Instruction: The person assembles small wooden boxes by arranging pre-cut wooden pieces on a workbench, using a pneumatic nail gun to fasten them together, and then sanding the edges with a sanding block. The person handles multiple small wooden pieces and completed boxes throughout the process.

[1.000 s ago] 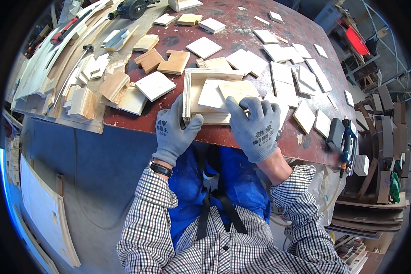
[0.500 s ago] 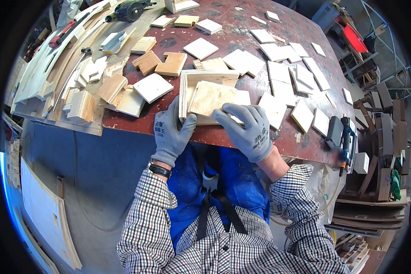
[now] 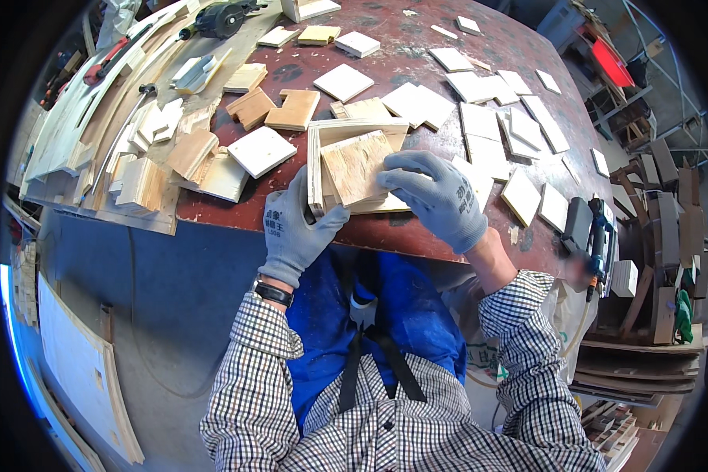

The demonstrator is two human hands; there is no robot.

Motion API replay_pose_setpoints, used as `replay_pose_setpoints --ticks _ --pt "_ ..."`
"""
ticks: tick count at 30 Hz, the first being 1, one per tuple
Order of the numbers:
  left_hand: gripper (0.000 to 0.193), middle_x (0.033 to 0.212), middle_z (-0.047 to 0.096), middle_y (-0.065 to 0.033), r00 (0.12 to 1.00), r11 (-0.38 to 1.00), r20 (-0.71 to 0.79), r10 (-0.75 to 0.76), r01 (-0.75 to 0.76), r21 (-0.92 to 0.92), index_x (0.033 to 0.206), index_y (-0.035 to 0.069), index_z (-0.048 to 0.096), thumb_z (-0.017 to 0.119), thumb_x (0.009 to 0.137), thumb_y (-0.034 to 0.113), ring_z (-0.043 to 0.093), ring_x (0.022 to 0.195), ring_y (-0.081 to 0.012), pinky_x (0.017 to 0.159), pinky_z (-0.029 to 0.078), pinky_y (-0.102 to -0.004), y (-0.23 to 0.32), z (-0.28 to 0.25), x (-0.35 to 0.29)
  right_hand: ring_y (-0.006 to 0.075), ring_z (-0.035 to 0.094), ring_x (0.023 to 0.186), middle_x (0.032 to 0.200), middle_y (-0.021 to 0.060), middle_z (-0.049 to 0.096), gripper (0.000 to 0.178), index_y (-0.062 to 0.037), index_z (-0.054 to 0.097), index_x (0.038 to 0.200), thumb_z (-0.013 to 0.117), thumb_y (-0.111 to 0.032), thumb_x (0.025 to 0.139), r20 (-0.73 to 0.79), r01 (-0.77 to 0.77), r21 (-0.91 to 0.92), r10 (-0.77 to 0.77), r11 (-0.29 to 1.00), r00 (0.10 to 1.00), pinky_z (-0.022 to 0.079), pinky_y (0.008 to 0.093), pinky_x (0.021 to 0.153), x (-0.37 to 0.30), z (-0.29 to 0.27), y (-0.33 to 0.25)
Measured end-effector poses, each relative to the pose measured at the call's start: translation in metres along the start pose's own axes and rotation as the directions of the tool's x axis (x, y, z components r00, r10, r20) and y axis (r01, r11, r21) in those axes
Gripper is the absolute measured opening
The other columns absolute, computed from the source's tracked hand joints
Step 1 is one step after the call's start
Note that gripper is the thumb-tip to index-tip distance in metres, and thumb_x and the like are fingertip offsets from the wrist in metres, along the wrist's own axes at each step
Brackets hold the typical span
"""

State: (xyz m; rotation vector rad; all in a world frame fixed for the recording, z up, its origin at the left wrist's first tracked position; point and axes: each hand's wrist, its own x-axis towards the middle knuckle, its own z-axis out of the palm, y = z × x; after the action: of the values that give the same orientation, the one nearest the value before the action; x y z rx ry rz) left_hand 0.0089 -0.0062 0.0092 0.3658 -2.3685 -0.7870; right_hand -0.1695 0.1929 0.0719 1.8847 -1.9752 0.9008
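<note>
At the table's near edge stands a small plywood box frame (image 3: pixel 315 169), with a left wall, a back and a bottom showing. A square plywood piece (image 3: pixel 357 167) leans tilted inside it. My left hand (image 3: pixel 295 228), in a grey glove, grips the frame's lower left corner. Its fingers are behind the wall, and its thumb reaches the piece's lower edge. My right hand (image 3: pixel 439 203), gloved too, pinches the piece's right edge between bent fingers and thumb. The far side of the piece and some left fingertips are hidden.
Pale square panels (image 3: pixel 488 149) lie scattered over the red table (image 3: pixel 519 244). Cut wood blocks (image 3: pixel 141 185) and long boards are at the left. A black power tool (image 3: pixel 222 19) is at the far left, an air tool (image 3: pixel 600 240) with a hose at the right edge.
The square piece has turned and tilted inside the frame, its right edge moving left. My right hand has risen from the frame's lower right to that edge; my left thumb has shifted right.
</note>
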Motion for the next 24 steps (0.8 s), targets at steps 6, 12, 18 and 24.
replay_pose_setpoints --ticks 6,12,18,24 --pt "0.091 0.109 0.076 -0.0159 0.998 0.997 -0.014 0.066 -0.066 -0.030 0.140 0.002 0.058 0.074 0.086 0.073 0.074 0.093 -0.0318 0.086 0.051 -0.0427 -0.005 0.000 0.001 0.0282 0.070 0.111 0.123 0.0064 0.070 0.031 -0.0138 0.073 0.115 0.076 0.001 0.088 0.013 -0.029 0.178 0.027 0.984 1.000 0.062 0.0366 0.092 -0.004 -0.010 0.018" --pt "0.087 0.109 0.075 -0.0165 0.998 0.998 -0.034 0.056 -0.056 0.020 0.138 0.001 0.060 0.076 0.087 0.069 0.073 0.091 -0.0326 0.083 0.051 -0.0427 0.000 0.001 0.000 0.0284 0.070 0.115 0.127 0.0085 0.069 0.025 -0.0093 0.071 0.111 0.073 0.005 0.091 0.055 0.040 0.216 -0.053 0.976 0.997 0.063 0.0371 0.094 0.007 -0.014 0.033" --pt "0.069 0.114 0.076 -0.0192 0.998 0.998 0.000 -0.055 0.055 -0.023 0.136 0.000 0.064 0.083 0.089 0.047 0.072 0.100 -0.0348 0.093 0.051 -0.0435 0.005 -0.002 -0.001 0.0303 0.065 0.128 0.139 0.0123 0.064 0.023 -0.0094 0.071 0.109 0.065 0.007 0.095 0.179 -0.135 0.347 0.076 0.928 0.981 0.061 0.0369 0.104 0.022 -0.013 0.050" --pt "0.069 0.109 0.077 -0.0133 0.997 0.999 -0.059 0.048 -0.047 0.012 0.136 0.002 0.063 0.083 0.086 0.045 0.074 0.088 -0.0297 0.083 0.051 -0.0411 0.002 0.000 0.002 0.0305 0.067 0.121 0.139 0.0175 0.061 0.046 -0.0148 0.065 0.141 0.061 0.002 0.098 -0.052 -0.196 0.144 0.206 0.970 0.977 0.060 0.0424 0.098 0.024 0.000 0.029"
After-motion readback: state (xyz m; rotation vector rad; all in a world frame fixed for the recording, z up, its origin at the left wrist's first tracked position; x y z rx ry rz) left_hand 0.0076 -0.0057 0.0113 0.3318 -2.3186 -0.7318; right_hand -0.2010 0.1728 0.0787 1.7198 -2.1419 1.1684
